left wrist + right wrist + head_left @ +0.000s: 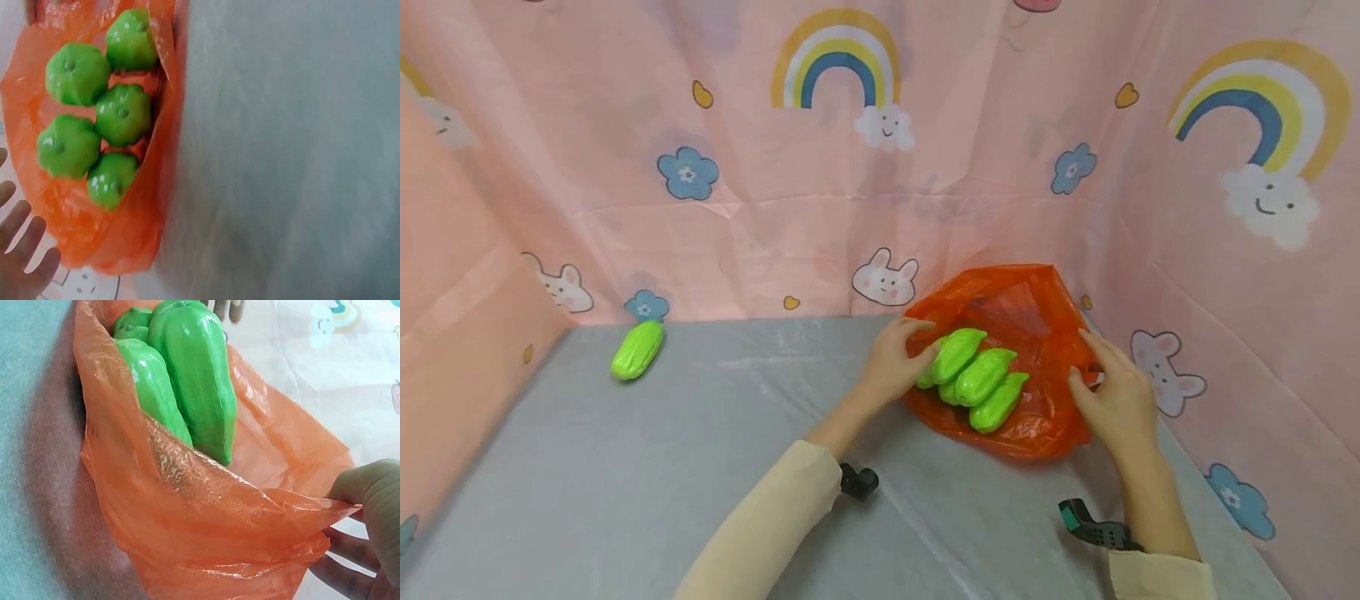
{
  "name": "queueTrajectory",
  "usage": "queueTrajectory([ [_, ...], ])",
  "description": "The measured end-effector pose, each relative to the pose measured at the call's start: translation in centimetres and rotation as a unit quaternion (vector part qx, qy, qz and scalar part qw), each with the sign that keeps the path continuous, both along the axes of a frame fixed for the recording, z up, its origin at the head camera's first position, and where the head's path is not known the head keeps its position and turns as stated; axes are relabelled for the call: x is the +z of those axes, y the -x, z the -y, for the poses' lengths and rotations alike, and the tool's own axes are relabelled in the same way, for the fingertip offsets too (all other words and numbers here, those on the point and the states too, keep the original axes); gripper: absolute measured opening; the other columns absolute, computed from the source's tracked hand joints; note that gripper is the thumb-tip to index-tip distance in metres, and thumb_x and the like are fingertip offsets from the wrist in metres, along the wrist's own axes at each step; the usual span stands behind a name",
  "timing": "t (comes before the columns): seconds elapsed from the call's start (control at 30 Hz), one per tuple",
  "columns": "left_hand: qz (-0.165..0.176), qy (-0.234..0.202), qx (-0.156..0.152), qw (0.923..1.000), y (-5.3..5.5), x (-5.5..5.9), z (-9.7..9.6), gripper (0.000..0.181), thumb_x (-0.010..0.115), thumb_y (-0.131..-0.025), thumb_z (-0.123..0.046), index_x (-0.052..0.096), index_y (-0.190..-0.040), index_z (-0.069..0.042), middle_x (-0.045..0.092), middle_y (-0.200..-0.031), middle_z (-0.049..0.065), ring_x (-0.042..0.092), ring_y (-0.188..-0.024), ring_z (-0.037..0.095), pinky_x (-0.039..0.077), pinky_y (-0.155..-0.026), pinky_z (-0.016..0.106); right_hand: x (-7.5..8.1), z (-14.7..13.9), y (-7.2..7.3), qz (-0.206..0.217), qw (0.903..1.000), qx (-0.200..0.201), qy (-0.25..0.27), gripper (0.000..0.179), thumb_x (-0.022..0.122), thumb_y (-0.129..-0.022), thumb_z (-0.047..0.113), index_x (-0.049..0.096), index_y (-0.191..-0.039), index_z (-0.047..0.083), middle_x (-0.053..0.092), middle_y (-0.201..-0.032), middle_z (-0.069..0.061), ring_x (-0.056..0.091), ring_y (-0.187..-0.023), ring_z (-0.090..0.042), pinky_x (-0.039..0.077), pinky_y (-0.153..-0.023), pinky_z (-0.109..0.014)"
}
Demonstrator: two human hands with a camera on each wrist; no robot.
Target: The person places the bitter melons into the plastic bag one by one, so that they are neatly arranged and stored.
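Bag (1037,408) edge is pinched by the right hand (1116,400), apparently keeping the mouth open; green gourds (981,379) inside are touched by the left hand (891,362), fingers (917,360) loosely curled against them.

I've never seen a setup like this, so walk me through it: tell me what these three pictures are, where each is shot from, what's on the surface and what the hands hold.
There is no machine here: a person works with two bare hands and wears three cameras. The wide picture comes from the head, looking down at a grey table walled by pink printed cloth. The other two come from the wrists, so they show the same things close up.

On the table lies an orange bag with green toy gourds inside; the left wrist view shows five of them end on. One more gourd lies alone at the far left.

The left hand rests its fingers on the gourds at the bag's mouth. The right hand pinches the bag's edge, seen clearly in the right wrist view.
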State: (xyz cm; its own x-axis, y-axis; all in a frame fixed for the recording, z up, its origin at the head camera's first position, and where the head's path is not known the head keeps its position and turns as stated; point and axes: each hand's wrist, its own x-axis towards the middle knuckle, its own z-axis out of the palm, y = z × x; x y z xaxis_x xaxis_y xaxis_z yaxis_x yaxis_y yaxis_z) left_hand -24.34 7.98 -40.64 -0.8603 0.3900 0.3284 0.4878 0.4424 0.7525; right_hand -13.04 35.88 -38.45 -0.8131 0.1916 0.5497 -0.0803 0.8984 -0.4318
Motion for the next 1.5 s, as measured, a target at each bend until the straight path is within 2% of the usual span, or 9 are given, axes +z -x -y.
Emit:
queueTrajectory([
  [0.17,-0.021,-0.013,0.010,0.9996,0.1,0.3,1.9,0.036,0.066,-0.095,-0.023,0.068,-0.127,-0.006,0.067,-0.130,0.011,0.060,-0.126,0.028,0.047,-0.110,0.045,0.0,0.0,0.1,-0.006,1.0000,0.006,0.004,0.051,0.067,-0.088,0.008,0.060,-0.139,0.006,0.063,-0.134,-0.023,0.064,-0.083,-0.035,0.032,-0.065,-0.004],
  [0.33,-0.049,-0.029,0.026,0.9980,0.2,0.4,3.7,0.033,0.066,-0.095,-0.020,0.070,-0.124,-0.005,0.068,-0.126,0.013,0.063,-0.114,0.032,0.052,-0.098,0.048,-0.1,-0.3,0.2,0.002,1.0000,0.002,0.003,0.051,0.066,-0.089,0.008,0.059,-0.140,0.005,0.063,-0.134,-0.024,0.063,-0.085,-0.035,0.032,-0.065,-0.003],
  [0.5,-0.064,-0.015,0.051,0.9965,0.2,0.6,5.7,0.030,0.066,-0.094,-0.017,0.072,-0.123,-0.009,0.070,-0.122,0.009,0.064,-0.111,0.029,0.054,-0.098,0.044,-0.2,-0.3,0.2,0.008,1.0000,0.001,0.002,0.051,0.066,-0.089,0.009,0.059,-0.140,0.005,0.063,-0.134,-0.023,0.063,-0.085,-0.034,0.033,-0.066,-0.004],
  [0.8,-0.083,0.014,0.090,0.9924,0.7,0.5,9.1,0.029,0.067,-0.095,-0.019,0.072,-0.120,-0.008,0.071,-0.117,0.012,0.065,-0.109,0.030,0.055,-0.093,0.046,-0.3,-0.2,0.1,0.018,0.9998,-0.006,-0.005,0.051,0.066,-0.090,0.010,0.058,-0.140,0.006,0.062,-0.135,-0.024,0.063,-0.085,-0.035,0.041,-0.063,-0.019],
  [1.03,-0.056,0.023,0.118,0.9912,1.4,-0.1,11.9,0.030,0.066,-0.096,-0.019,0.070,-0.124,-0.008,0.069,-0.123,0.011,0.063,-0.115,0.030,0.052,-0.093,0.048,-0.3,-0.4,0.3,0.011,0.9999,-0.002,-0.008,0.052,0.065,-0.090,0.009,0.058,-0.141,0.005,0.063,-0.133,-0.025,0.063,-0.085,-0.036,0.045,-0.065,-0.031],
  [1.2,-0.033,-0.017,0.133,0.9905,2.0,-0.1,13.4,0.031,0.065,-0.096,-0.017,0.069,-0.124,-0.005,0.068,-0.124,0.014,0.062,-0.116,0.031,0.050,-0.100,0.048,-0.2,-0.3,0.4,0.009,0.9999,-0.001,-0.008,0.052,0.066,-0.089,0.008,0.058,-0.140,0.004,0.063,-0.133,-0.026,0.063,-0.087,-0.038,0.047,-0.067,-0.038],
  [1.37,-0.026,-0.043,0.154,0.9868,2.7,0.0,14.8,0.032,0.065,-0.095,-0.013,0.068,-0.124,0.000,0.068,-0.124,0.019,0.062,-0.116,0.034,0.048,-0.103,0.052,-0.3,-0.3,0.3,0.011,0.9999,-0.003,-0.005,0.051,0.066,-0.089,0.009,0.059,-0.140,0.004,0.063,-0.133,-0.026,0.063,-0.086,-0.038,0.045,-0.065,-0.030],
  [1.5,-0.031,-0.041,0.177,0.9829,3.1,-0.1,15.9,0.030,0.065,-0.095,-0.011,0.069,-0.123,-0.002,0.068,-0.124,0.016,0.061,-0.116,0.034,0.048,-0.104,0.050,-0.5,-0.3,0.2,0.015,0.9999,-0.006,-0.004,0.051,0.065,-0.090,0.010,0.058,-0.140,0.004,0.063,-0.132,-0.025,0.063,-0.086,-0.037,0.042,-0.063,-0.023],
])
